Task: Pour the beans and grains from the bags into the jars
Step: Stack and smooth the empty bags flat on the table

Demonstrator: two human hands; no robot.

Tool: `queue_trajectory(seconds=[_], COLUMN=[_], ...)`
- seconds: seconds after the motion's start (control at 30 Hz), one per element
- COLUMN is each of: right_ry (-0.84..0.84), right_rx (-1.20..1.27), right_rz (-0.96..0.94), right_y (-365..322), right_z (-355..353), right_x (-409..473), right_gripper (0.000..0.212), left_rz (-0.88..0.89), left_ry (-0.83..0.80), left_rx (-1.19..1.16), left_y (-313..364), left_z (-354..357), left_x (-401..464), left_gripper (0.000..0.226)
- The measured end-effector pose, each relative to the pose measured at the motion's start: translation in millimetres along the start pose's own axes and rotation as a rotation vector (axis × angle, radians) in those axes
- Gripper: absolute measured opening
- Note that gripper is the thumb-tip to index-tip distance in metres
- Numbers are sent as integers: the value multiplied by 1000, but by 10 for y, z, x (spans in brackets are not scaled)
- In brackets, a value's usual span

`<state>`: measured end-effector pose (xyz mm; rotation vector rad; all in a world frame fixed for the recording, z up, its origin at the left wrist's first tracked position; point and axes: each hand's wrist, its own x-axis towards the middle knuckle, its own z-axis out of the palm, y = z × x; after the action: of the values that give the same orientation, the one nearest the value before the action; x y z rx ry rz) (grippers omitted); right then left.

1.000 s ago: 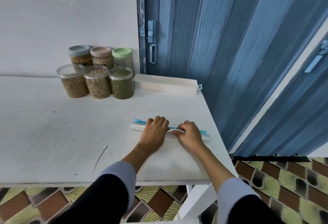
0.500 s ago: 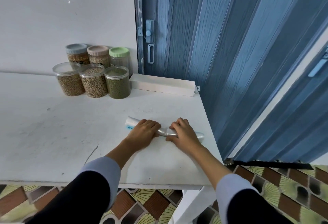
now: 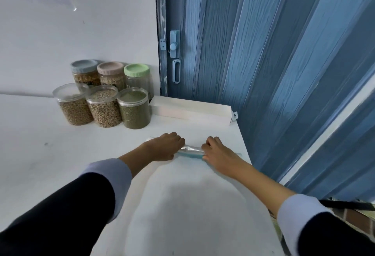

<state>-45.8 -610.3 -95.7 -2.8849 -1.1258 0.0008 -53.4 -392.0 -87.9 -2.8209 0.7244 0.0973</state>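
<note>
A clear plastic bag with a blue zip strip (image 3: 190, 151) lies rolled into a thin tube on the white table (image 3: 60, 164). My left hand (image 3: 164, 146) grips its left part with curled fingers. My right hand (image 3: 217, 152) grips its right part the same way. At the back left stand three clear jars: one of tan beans (image 3: 74, 105), one of pale grains (image 3: 104, 107), one of green beans (image 3: 134, 111). Behind them are three taller jars with a blue lid (image 3: 84, 66), a pink lid (image 3: 110, 68) and a green lid (image 3: 137, 70).
A long white box (image 3: 192, 110) lies along the back edge by the blue folding door (image 3: 263, 52). The table's right edge runs just right of my right hand. Patterned floor tiles (image 3: 355, 217) show below at the right.
Both hands rolled the bag up into a tighter tube and shifted slightly apart. The camera moved closer over the table.
</note>
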Motion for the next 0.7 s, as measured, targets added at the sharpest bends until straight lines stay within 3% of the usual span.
queue_trajectory(seconds=[0.13, 0.27, 0.43, 0.7], right_ry=[-115, -105, -42, -215], right_rx=[55, 32, 26, 27], right_rz=[105, 162, 274, 185], right_y=[189, 468, 759, 1127], right_z=[-213, -401, -580, -422], right_x=[420, 814, 1326, 1801], right_gripper=[30, 40, 24, 40], left_rz=[-60, -78, -63, -127], left_ry=[-72, -85, -23, -4], left_rx=[-86, -164, -263, -440], left_y=[-272, -666, -1092, -1332], left_z=[-214, -408, -524, -250], left_x=[414, 893, 1338, 1607], left_gripper=[28, 28, 22, 27])
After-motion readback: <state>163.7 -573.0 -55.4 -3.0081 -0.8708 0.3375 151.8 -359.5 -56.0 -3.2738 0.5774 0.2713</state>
